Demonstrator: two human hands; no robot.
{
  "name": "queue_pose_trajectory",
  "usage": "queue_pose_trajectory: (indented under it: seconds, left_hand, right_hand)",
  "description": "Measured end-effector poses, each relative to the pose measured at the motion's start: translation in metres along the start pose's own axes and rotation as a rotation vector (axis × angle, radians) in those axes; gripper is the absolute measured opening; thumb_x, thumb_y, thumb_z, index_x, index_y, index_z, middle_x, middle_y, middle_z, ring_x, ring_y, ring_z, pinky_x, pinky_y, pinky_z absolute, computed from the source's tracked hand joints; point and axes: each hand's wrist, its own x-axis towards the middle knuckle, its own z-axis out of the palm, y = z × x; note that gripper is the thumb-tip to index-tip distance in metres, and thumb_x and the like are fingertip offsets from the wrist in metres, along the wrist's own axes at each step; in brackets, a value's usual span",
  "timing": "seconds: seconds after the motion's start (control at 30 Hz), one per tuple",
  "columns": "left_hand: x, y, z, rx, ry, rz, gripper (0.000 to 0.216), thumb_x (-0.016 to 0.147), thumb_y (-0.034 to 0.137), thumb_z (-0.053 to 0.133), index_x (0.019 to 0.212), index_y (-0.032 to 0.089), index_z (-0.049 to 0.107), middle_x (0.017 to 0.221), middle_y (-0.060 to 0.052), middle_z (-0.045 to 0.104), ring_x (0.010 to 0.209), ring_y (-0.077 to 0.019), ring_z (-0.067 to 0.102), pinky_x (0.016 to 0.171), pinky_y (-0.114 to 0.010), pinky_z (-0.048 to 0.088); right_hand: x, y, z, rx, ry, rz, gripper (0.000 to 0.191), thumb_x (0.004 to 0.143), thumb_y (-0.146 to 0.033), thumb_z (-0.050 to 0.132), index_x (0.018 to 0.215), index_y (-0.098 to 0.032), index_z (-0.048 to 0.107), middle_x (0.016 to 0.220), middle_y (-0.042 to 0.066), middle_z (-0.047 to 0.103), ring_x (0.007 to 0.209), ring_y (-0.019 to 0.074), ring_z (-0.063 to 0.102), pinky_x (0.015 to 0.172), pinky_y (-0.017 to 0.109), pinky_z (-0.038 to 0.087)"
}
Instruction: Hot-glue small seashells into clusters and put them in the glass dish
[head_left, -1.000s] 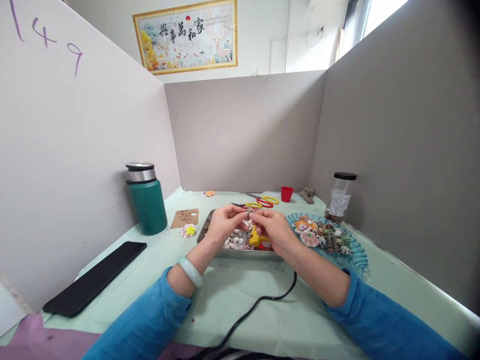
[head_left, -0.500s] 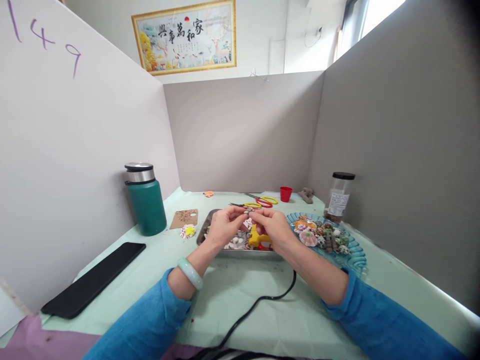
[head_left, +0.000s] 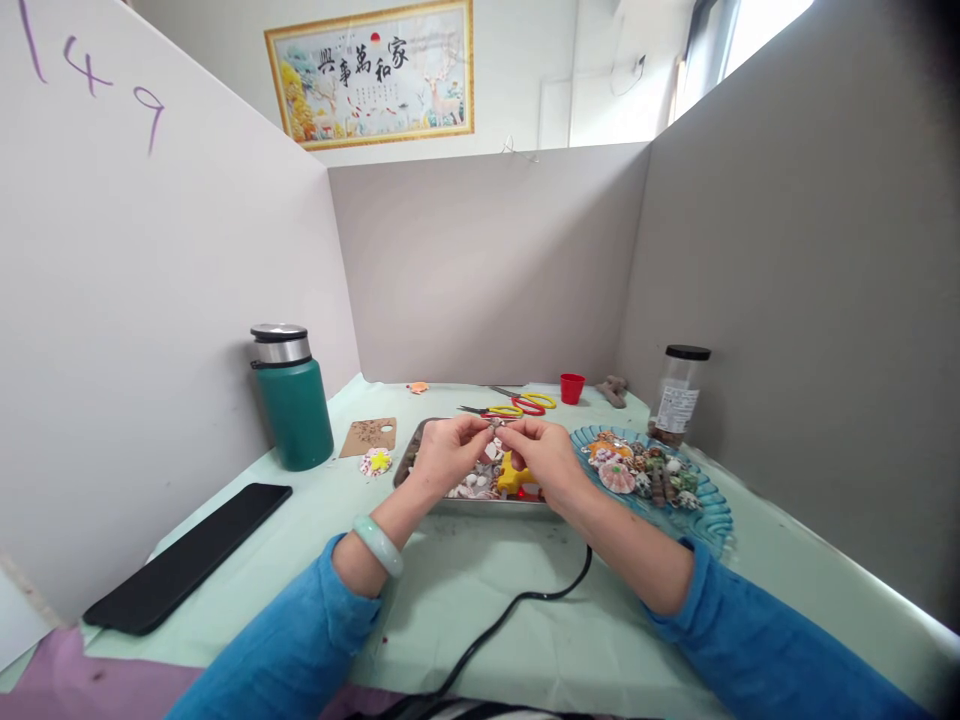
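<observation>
Over the metal tray (head_left: 409, 456) at mid-desk, your left hand (head_left: 444, 456) and right hand (head_left: 551, 461) both pinch one small shell (head_left: 496, 424) between fingertips, yellow glue gun (head_left: 513, 478) just beneath.

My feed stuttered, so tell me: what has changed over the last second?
Hardly anything: the left hand and right hand still pinch the same small piece between them above the metal tray. Glue gun, shell plate, scissors and green bottle stayed put.
</observation>
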Motion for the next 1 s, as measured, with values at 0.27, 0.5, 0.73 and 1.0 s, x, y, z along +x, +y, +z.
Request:
queue_pose_trajectory:
  seconds: [0.27, 0.5, 0.73, 1.0]
  left_hand:
    - [-0.003, -0.001, -0.001, 0.222, 0.056, 0.136, 0.017, 0.079, 0.03, 0.054, 0.08, 0.018, 0.066, 0.064, -0.002, 0.067, 0.054, -0.0124, 0.059, 0.054, -0.021, 0.043]
    - [-0.002, 0.003, -0.003, 0.265, 0.078, 0.159, 0.021, 0.081, 0.032, 0.053, 0.084, 0.018, 0.068, 0.07, -0.004, 0.069, 0.055, -0.0127, 0.059, 0.055, -0.022, 0.044]
    - [0.002, 0.005, -0.003, -0.023, 0.062, -0.001, 0.025, 0.076, 0.04, 0.059, 0.087, 0.018, 0.067, 0.072, -0.003, 0.069, 0.056, -0.0134, 0.062, 0.054, -0.022, 0.045]
    - [0.003, 0.011, -0.009, -0.549, -0.133, -0.348, 0.04, 0.073, 0.051, 0.063, 0.085, 0.013, 0.06, 0.088, -0.01, 0.068, 0.052, -0.0105, 0.061, 0.055, -0.026, 0.051]
  right_hand:
    - [-0.001, 0.002, 0.003, -0.058, 0.016, -0.023, 0.02, 0.065, -0.034, 0.065, 0.061, -0.016, 0.058, 0.046, -0.004, 0.049, 0.039, 0.0057, 0.043, 0.039, 0.018, 0.033]
    - [0.005, 0.007, -0.001, -0.133, -0.014, -0.087, 0.021, 0.067, -0.037, 0.062, 0.063, -0.017, 0.057, 0.049, -0.004, 0.05, 0.04, 0.0064, 0.045, 0.041, 0.018, 0.035]
    - [0.007, 0.003, -0.004, -0.047, -0.059, -0.081, 0.022, 0.069, -0.038, 0.062, 0.067, -0.017, 0.057, 0.046, -0.005, 0.048, 0.041, 0.0067, 0.044, 0.043, 0.019, 0.034]
    - [0.005, -0.004, -0.005, 0.047, -0.091, -0.089, 0.027, 0.065, -0.042, 0.066, 0.075, -0.018, 0.061, 0.051, -0.005, 0.05, 0.043, 0.007, 0.044, 0.042, 0.02, 0.034]
